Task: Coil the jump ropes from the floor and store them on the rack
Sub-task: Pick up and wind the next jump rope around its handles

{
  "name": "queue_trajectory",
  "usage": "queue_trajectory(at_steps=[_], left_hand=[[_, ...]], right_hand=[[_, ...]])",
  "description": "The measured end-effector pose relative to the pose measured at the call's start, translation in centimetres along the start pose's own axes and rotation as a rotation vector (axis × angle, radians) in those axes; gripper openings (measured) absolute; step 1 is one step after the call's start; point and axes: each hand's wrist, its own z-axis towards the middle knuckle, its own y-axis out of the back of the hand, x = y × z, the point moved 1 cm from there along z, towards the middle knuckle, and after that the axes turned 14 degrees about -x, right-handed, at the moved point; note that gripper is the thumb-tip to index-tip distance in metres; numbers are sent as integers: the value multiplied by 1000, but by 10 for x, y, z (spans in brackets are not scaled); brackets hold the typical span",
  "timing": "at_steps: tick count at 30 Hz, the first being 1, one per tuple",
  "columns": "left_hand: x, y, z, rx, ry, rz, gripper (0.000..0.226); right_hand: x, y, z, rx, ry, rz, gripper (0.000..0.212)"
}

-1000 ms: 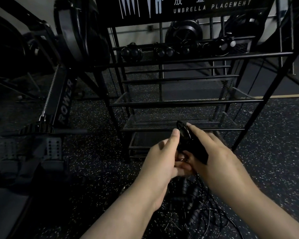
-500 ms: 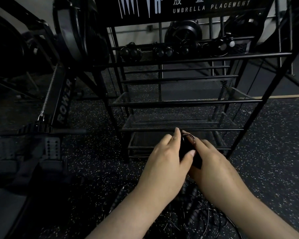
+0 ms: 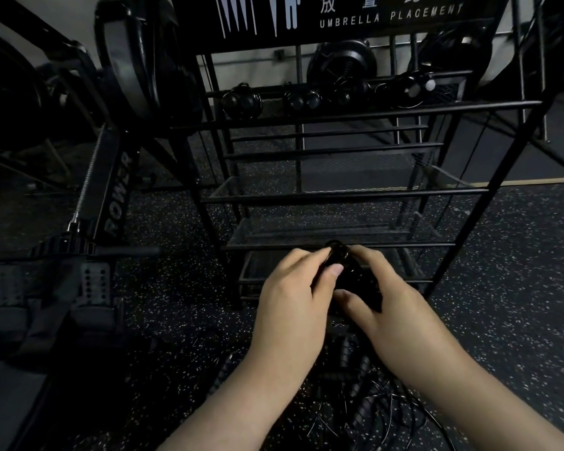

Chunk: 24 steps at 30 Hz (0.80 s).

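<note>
Shifted lower against the rack (image 3: 339, 200) since before — two hands, left hand (image 3: 293, 301) and right hand (image 3: 394, 317), together gripping one coiled rope (image 3: 349, 271).

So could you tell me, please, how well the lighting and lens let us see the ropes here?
Head view: dim overall, so the black jump rope gripped by the left hand and right hand loses its outline; floor ropes show only thin glints; the rack bars bow from wide-angle distortion; the sign stays legible.

Open gaps between the rack (image 3: 336, 198) bars ahead, rowing machine (image 3: 111, 203) close at left, tangled ropes (image 3: 365, 405) underneath
</note>
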Motion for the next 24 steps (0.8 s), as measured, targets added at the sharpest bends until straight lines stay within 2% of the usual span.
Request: queue_trajectory(at_steps=[6,17,24], left_hand=[[1,2,5,-38,95,-52,26],[1,2,2,-71,63,42,21],[7,3,5,-98,109,-8,15]], right_hand=[[0,-2,-1,13,15,54,55],[2,-7,-2,36,78,67,56],[6,-5,-2,95,143,-22,63]])
